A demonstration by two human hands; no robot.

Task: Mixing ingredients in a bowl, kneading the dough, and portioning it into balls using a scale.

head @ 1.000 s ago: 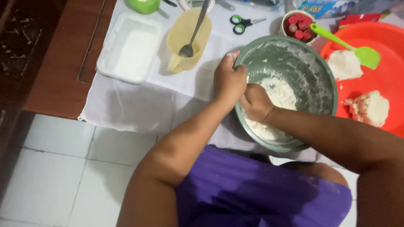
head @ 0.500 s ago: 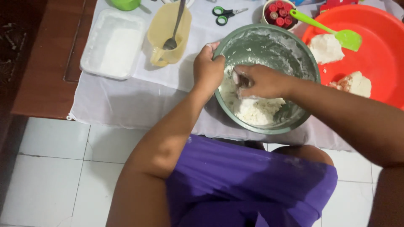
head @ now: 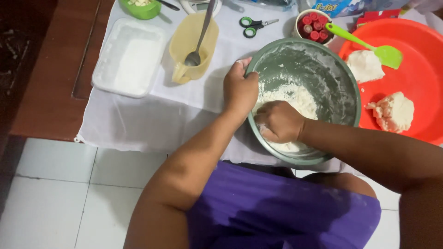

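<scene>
A grey-green mixing bowl (head: 339, 74) dusted with flour sits on a white cloth at the table's near edge. White dough (head: 295, 99) lies in its bottom. My left hand (head: 240, 87) grips the bowl's left rim. My right hand (head: 279, 122) is inside the bowl, fingers curled into the dough at the near side.
A red tray (head: 424, 55) at the right holds two dough lumps (head: 394, 110) and a green spatula (head: 369, 46). A yellow jug with a spoon (head: 191, 46), a white tub (head: 129, 57), scissors (head: 254, 25) and a cup of red items (head: 314, 25) stand behind. White floor tiles lie below.
My right hand has dragged from the bowl's far left side down to its near side through the dough. My left hand stays on the rim.
</scene>
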